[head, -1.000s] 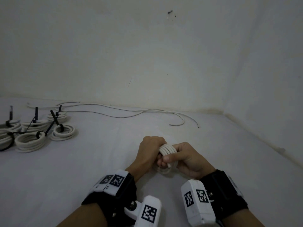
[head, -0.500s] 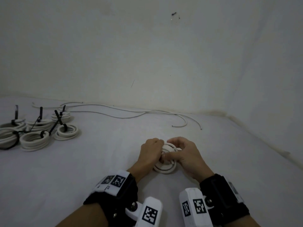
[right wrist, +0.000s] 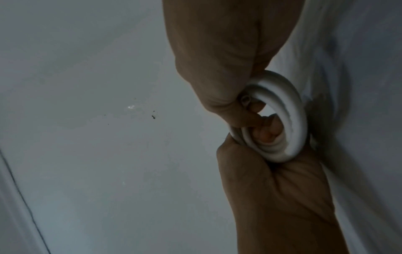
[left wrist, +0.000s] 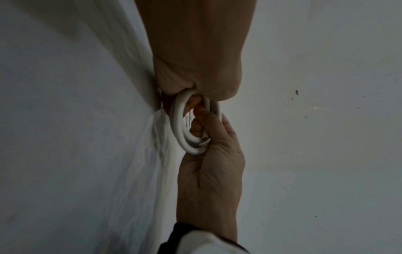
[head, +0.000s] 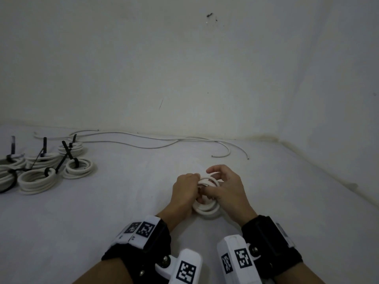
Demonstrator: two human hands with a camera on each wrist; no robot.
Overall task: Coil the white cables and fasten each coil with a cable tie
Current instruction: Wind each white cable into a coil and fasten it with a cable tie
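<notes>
Since the white cable (head: 205, 208) looks stiff and springy, its loops will likely try to fly open — best pinched where the turns bunch together. It sits low over the white sheet (head: 123, 201), between both hands. Left hand (head: 184, 193) and right hand (head: 227, 191) meet knuckle to knuckle — fingers of each curled round the coil's rim.

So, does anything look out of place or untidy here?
Little stands out. The coil both hands hold has no cable tie yet, unlike the tied coils at the far left. Loose cables sprawl uncoiled along the wall. The wall has a dark mark high up.
</notes>
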